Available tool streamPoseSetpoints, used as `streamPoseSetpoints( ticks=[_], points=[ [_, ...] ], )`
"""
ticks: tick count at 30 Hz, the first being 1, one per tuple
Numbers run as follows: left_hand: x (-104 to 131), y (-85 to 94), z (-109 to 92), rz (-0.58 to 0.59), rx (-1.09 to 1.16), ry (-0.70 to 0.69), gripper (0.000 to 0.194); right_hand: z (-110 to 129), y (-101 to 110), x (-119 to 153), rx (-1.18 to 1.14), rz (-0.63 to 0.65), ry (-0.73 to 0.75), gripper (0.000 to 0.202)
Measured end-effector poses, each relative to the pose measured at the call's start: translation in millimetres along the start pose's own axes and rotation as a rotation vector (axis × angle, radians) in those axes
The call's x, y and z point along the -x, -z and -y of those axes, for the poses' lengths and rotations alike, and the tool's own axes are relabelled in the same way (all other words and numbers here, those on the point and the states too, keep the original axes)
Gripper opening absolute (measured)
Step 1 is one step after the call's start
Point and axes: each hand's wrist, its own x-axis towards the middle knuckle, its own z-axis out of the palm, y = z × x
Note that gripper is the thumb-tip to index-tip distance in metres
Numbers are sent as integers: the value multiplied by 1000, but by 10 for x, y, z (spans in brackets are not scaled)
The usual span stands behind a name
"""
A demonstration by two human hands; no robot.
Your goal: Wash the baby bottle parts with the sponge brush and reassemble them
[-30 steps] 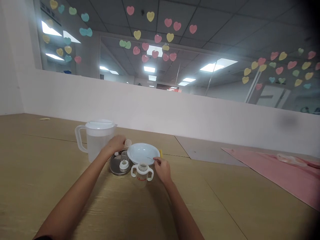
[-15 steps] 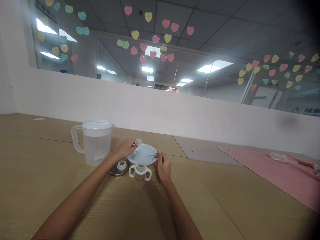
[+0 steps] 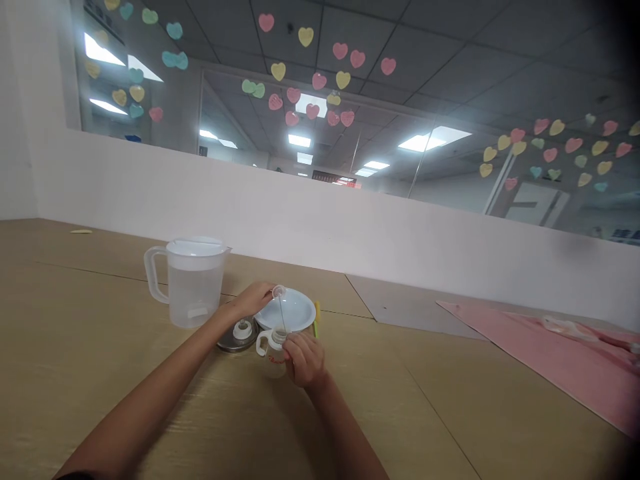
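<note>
Between the fingers of my left hand (image 3: 256, 298) is a small clear round piece (image 3: 279, 291), held above the white bowl (image 3: 295, 307). A thin line runs from this piece down toward the mouth of a clear two-handled bottle (image 3: 275, 357) with red marks. My right hand (image 3: 304, 359) is closed around the bottle's right side and covers that handle. Beside the bowl's right rim is a thin yellow-and-green object (image 3: 317, 319). Left of the bottle, a white ring-shaped cap (image 3: 243, 330) rests on a round metal lid or dish (image 3: 230, 343).
A lidded clear pitcher (image 3: 195, 293) stands behind my left forearm. At the right, a pink mat (image 3: 540, 353) carries a clear plastic item (image 3: 567, 327). A low white wall (image 3: 300, 227) with glass above borders the back of the table.
My right hand has moved down and left from the yellow object onto the bottle. The yellow-and-green object stays by the bowl. The view has shifted slightly.
</note>
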Motion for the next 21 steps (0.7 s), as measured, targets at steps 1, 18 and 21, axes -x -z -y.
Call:
streamPoseSetpoints(
  ticks=[1,18,21],
  points=[
    [1,2,-5,4,-6,2,29,-2,-8,6,-2,8,-20,23],
    [-10,-18,26,31,78,-13,30,19,-8,13,-68,36,-53,23],
    [-12,-13,17,21,72,-35,30,18,-4,3,-67,43,-54,23]
  ],
)
